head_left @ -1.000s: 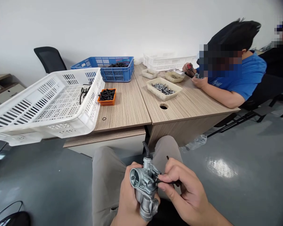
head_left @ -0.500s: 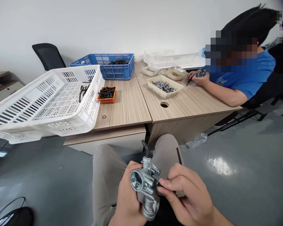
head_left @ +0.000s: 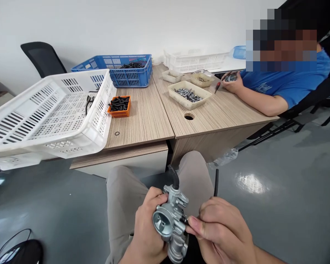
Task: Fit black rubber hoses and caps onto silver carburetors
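Observation:
My left hand [head_left: 147, 227] is closed around a silver metal carburetor [head_left: 173, 205], held above my lap with its round bore facing me. A short bent black rubber tube [head_left: 175, 179] sticks up from its top. At the carburetor's right side, the thumb and forefinger of my right hand [head_left: 222, 227] pinch a black rubber hose. Its free end [head_left: 216, 182] rises behind my knuckles, and my fingers hide its middle. The black end meets a side fitting; how far it is seated cannot be made out.
Ahead on the desk [head_left: 137, 121] stand a white crate [head_left: 71, 135], a blue crate [head_left: 132, 79] and an orange basket [head_left: 120, 113] of black tubes. A beige tray [head_left: 189, 104] holds metal parts. To the right, a co-worker in a blue shirt [head_left: 286, 88] holds a metal part near a screwdriver [head_left: 217, 87].
The hose's free end has swung right and more upright, and the carburetor has tilted slightly. The co-worker's screwdriver now lies on the desk. My view has shifted a little.

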Tool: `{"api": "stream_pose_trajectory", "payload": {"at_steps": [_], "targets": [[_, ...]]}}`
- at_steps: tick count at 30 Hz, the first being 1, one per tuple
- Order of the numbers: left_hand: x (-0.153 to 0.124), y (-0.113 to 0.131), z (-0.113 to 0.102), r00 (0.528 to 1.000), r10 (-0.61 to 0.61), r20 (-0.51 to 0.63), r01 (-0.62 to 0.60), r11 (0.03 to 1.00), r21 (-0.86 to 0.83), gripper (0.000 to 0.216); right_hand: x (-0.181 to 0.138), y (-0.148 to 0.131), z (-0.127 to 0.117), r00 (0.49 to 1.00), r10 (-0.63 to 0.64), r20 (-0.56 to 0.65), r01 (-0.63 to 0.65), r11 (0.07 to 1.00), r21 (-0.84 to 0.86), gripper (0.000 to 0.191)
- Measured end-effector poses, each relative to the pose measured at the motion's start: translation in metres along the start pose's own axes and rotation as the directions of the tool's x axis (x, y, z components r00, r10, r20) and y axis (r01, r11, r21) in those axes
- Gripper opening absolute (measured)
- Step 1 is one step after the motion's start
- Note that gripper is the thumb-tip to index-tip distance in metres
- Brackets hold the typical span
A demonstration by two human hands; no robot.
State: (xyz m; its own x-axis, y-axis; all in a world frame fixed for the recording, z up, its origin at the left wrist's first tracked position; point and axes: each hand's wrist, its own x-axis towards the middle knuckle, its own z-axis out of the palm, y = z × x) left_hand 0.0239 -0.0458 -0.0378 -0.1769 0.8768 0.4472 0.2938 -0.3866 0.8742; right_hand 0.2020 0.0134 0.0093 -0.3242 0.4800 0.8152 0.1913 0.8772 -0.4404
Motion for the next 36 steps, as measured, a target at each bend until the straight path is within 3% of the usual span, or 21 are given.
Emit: {"api": "stream_pose_trajectory", "payload": {"at_steps": [3, 8, 15, 20, 25, 30, 34, 36], "targets": [[0.005, 0.006, -0.003, 0.999, 0.032, -0.015, -0.031, 0.999, 0.033, 0.034, 0.004, -0.003, -0.002, 1.000, 0.000, -0.009, 0.000, 1.000, 0.013, 0.016], [0.011, 0.011, -0.012, 0.993, 0.107, 0.048, -0.113, 0.982, 0.154, 0.053, 0.016, -0.009, -0.010, 0.991, 0.050, 0.126, -0.051, 0.999, 0.010, 0.021], [0.012, -0.004, -0.009, 0.981, 0.192, 0.012, -0.191, 0.981, -0.030, 0.054, 0.019, -0.009, -0.010, 0.972, 0.129, 0.194, -0.148, 0.985, 0.088, 0.021], [0.005, 0.004, -0.003, 0.987, -0.075, 0.141, 0.107, 0.966, -0.236, 0.089, 0.023, -0.002, -0.005, 0.972, 0.161, 0.172, -0.181, 0.977, 0.111, 0.016], [-0.007, -0.001, -0.005, 0.940, -0.281, 0.194, 0.341, 0.784, -0.519, 0.095, 0.019, 0.002, 0.005, 0.955, 0.136, 0.262, -0.175, 0.976, 0.131, 0.011], [-0.020, -0.023, -0.002, 0.932, -0.340, 0.123, 0.352, 0.776, -0.524, 0.076, 0.016, -0.001, 0.010, 0.935, 0.131, 0.330, -0.190, 0.970, 0.152, 0.010], [-0.034, -0.036, 0.005, 0.935, -0.346, 0.074, 0.320, 0.740, -0.592, 0.075, 0.023, -0.001, 0.007, 0.921, 0.103, 0.377, -0.181, 0.967, 0.179, 0.007], [-0.035, -0.037, 0.006, 0.926, -0.372, 0.065, 0.328, 0.706, -0.628, 0.074, 0.025, 0.002, 0.001, 0.889, 0.095, 0.449, -0.211, 0.953, 0.217, 0.004]]}}
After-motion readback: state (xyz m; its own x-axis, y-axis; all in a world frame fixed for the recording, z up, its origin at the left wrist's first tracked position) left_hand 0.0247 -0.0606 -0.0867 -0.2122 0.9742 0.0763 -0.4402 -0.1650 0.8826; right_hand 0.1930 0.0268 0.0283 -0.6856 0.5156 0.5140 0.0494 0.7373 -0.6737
